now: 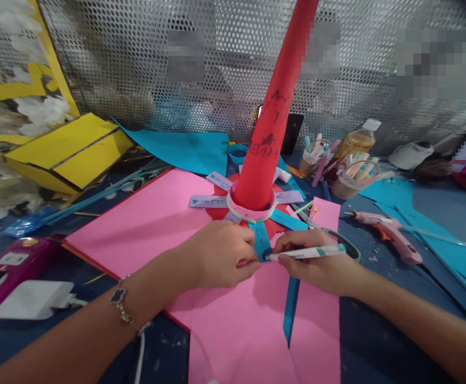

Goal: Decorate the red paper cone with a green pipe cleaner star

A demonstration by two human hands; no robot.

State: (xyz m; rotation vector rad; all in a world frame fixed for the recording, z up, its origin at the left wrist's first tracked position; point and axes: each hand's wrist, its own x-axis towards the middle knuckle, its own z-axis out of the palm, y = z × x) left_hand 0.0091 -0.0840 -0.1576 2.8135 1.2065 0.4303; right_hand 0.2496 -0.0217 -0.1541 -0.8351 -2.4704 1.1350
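L hand [221, 255] curled, fingertips gripping a blue paper strip [260, 240] just in front of the red paper cone [263, 122]. R hand [316, 266] clenched round a white marker [305, 253] w/ teal band, tip at the strip, right beside L fingers [249, 250]. Bracelet [119, 298] on L wrist. Strip's lower end runs toward the viewer, away from cone, over a pink sheet [137, 229].

Cone stands upright on that sheet, paper ring [249, 213] round its base, red paper circle [221, 213] & labelled paper tabs [208, 201] fanning out under it. R of cone: scissors [347, 244] near R hand, pink glue gun [388, 234] further out. L of cone: white charger [33, 300] on sheet's far side, yellow card [67, 152] beyond. Behind cone: blue paper [181, 152], phone [292, 133], pen jar [348, 184], plastic bottle [355, 144], metal mesh wall [129, 58].
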